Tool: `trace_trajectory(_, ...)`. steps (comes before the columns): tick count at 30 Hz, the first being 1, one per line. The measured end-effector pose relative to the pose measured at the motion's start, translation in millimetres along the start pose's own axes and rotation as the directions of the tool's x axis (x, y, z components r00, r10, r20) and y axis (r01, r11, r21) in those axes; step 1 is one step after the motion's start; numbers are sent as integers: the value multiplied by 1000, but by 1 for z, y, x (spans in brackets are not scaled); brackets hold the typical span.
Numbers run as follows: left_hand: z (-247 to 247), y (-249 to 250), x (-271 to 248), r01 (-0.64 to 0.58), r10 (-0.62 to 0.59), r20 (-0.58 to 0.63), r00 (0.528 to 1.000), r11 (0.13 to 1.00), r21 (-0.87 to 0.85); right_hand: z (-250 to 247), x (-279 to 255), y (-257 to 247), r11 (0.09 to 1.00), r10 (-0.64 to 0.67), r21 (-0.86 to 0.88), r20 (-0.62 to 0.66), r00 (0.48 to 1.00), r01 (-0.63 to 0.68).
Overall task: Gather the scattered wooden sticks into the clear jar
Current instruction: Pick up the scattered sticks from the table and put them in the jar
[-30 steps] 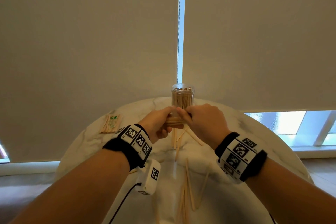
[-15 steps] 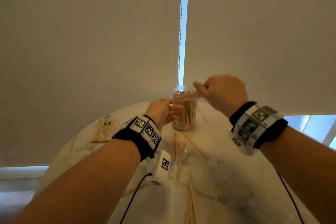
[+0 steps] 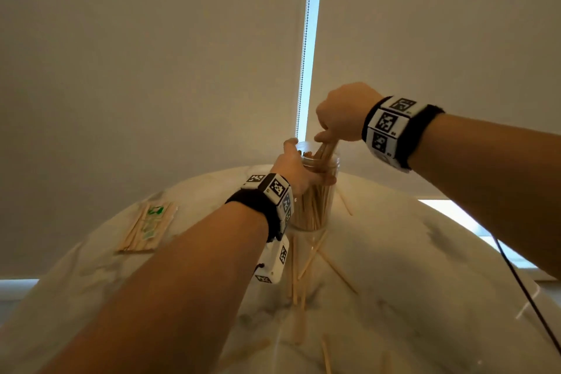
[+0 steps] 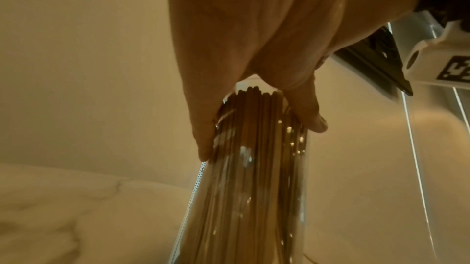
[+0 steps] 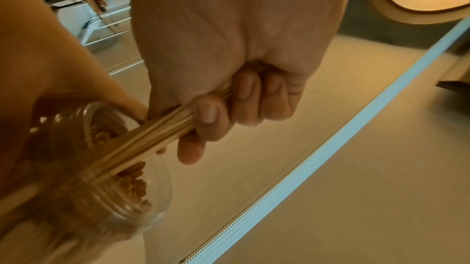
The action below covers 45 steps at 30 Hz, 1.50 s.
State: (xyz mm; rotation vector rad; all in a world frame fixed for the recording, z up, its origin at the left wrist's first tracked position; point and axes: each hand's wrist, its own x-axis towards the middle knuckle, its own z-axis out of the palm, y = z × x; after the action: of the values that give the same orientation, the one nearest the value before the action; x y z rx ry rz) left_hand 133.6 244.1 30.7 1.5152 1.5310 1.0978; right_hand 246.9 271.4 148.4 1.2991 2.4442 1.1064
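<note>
A clear jar (image 3: pixel 315 206) packed with upright wooden sticks stands at the far middle of the round marble table (image 3: pixel 425 267). My left hand (image 3: pixel 299 170) grips the jar near its rim, thumb and fingers (image 4: pixel 315 121) around the wall of the clear jar (image 4: pixel 254 188). My right hand (image 3: pixel 340 118) hovers above the mouth and holds a bundle of sticks (image 5: pixel 152 137), whose lower ends dip into the jar's opening (image 5: pixel 119 157). Several loose sticks (image 3: pixel 299 285) lie on the table in front of the jar.
A packet of wrapped sticks (image 3: pixel 148 226) lies at the table's far left. One stick (image 3: pixel 344 203) lies just right of the jar. Closed roller blinds (image 3: pixel 151 55) hang right behind the table, with a bead chain (image 3: pixel 303 55) in the gap. A black cable (image 3: pixel 522 288) crosses the right edge.
My right hand lifted the bundle from above the table up over the jar and tipped it down into the mouth. My left hand let go of the bundle and took hold of the jar.
</note>
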Motion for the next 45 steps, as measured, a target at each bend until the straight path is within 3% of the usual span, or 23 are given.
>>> trace_trajectory(5, 0, -6, 2, 22, -21, -16, 1000, 1000, 20, 4, 5, -17, 999, -32, -41, 76, 997, 35)
trace_trajectory(10, 1, -11, 6, 17, -16, -29, 999, 1000, 21, 11, 15, -36, 991, -80, 115, 96, 992, 69)
trace_trajectory(13, 1, -14, 8, 14, -13, -47, 999, 1000, 25, 14, 23, -46, 969, -21, 246, 119, 993, -9)
trace_trajectory(15, 2, -14, 7, 12, -11, -59, 998, 1000, 17, 17, 26, -46, 903, 9, 416, 231, 973, -107)
trace_trajectory(17, 2, -14, 7, 9, -8, -66, 998, 1000, 14, 16, 25, -37, 777, -33, 598, 349, 936, -196)
trace_trajectory(19, 2, -15, 8, 1, 0, -64, 998, 1000, 20, 13, 16, -27, 656, -84, 713, 396, 914, -248)
trace_trajectory(20, 2, -16, 9, -2, 3, -64, 998, 1000, 25, 13, 12, -23, 647, -87, 724, 382, 920, -239)
trace_trajectory(23, 3, -19, 12, 0, 1, -64, 998, 1000, 24, 17, 3, -21, 758, -54, 637, 278, 959, -142)
trace_trajectory(26, 4, -21, 13, 1, 0, -59, 998, 1000, 20, 19, -3, -28, 844, -121, 535, 284, 951, -52)
trace_trajectory(29, 3, -21, 15, 1, -1, -58, 998, 1000, 6, 17, 2, -26, 843, -141, 537, 299, 944, -44)
trace_trajectory(32, 3, -23, 18, 5, -4, -45, 999, 1000, 8, 24, 7, -21, 766, -43, 639, 160, 986, -70)
trace_trajectory(34, 4, -23, 19, 9, -9, -43, 999, 1000, -12, 33, 8, -21, 786, 7, 615, 98, 995, -66)
trace_trajectory(37, 5, -24, 19, 21, -21, -42, 999, 1000, -20, 43, 5, -23, 786, -41, 614, 162, 986, -68)
trace_trajectory(39, 4, -25, 20, 7, -7, -45, 999, 1000, -14, 50, 1, -17, 652, -8, 751, 150, 989, -109)
trace_trajectory(41, 4, -24, 17, -25, 25, -55, 998, 1000, 2, 65, -3, -5, 415, 191, 901, 51, 980, -127)
trace_trajectory(42, 4, -25, 17, -32, 32, -61, 998, 999, 8, 76, -5, 0, 321, 321, 938, 24, 947, -133)
trace_trajectory(44, 3, -24, 16, -22, 23, -72, 997, 1000, 15, 101, -9, 4, 276, 438, 931, 99, 893, -238)
trace_trajectory(45, 3, -23, 15, -10, 13, -78, 997, 999, 34, 115, -9, 0, 318, 392, 895, 175, 903, -311)
